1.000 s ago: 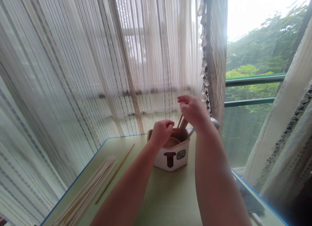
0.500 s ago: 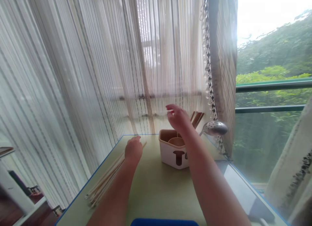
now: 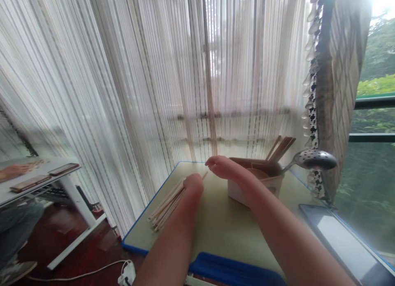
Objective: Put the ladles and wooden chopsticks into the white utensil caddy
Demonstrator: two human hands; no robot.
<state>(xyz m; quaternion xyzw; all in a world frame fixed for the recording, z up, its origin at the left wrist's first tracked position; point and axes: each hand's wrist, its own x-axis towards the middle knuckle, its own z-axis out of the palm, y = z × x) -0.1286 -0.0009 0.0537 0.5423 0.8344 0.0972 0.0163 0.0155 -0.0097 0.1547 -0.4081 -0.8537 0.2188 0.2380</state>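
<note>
Pale wooden sticks: the loose bundle of long, thin, pale sticks (image 3: 166, 208) lies aslant on the left part of the pale green, blue-edged table (image 3: 222, 232), near ends uneven and slightly fanned.
Left hand: the bare left hand (image 3: 194, 184) is at the far end of the bundle; its fingers face away, so whether they grip any stick cannot be told.
Right hand: the bare right hand (image 3: 217, 166) is just beside it, fingers loosely bent; no object is seen in it, though a pinch cannot be ruled out.
White container: the white, brown-lined box (image 3: 239, 191) stands partly behind the right forearm, with upright brown wooden sticks (image 3: 282, 149) and a perforated metal ladle (image 3: 317, 159) projecting.
Handling, in judgement: thumb and fingertip pressure suits such thin pieces; sliding one sideways should free it without dragging its neighbours.
Risk, in judgement: loose sticks may roll or cross; a low right wrist could knock the box.
</note>
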